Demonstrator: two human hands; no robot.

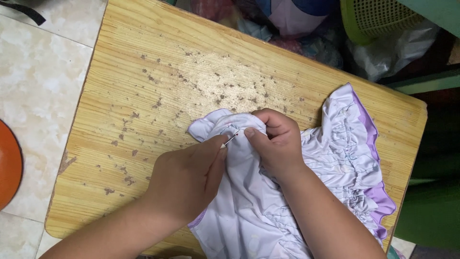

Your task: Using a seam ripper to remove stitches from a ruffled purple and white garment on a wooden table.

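Basket: one green mesh basket [378, 17] shows at the top right, beyond your desk; what it holds cannot be made out from this view.
Bags and cloth: a heap of plastic bags and fabric [287, 19] lies behind the far edge of the desk, too jumbled to count.
Desk: one worn wooden desk [143, 86], its surface pitted and flaked, carries your work.
Garment: one white garment [335, 148] with gathered ruffles and a purple trim lies on the right half of the desk, its bunched edge lifted between your two hands.
Left hand: your left hand [187, 177] has its fingers pressed together, pinching a thin needle [231, 139] at its near end.
Needle: one only, slender and metallic, its point meeting the fold of the garment just beside your right thumb.
Right hand: your right hand [275, 136] is curled and pinching the bunched fold of the garment, thumb on top, holding it up against the needle.
Floor: pale tiles [33, 72] run along the left of the desk.
Orange object: one rounded orange thing [7, 163] is cut off by the left edge, resting on the tiles, well apart from the desk.
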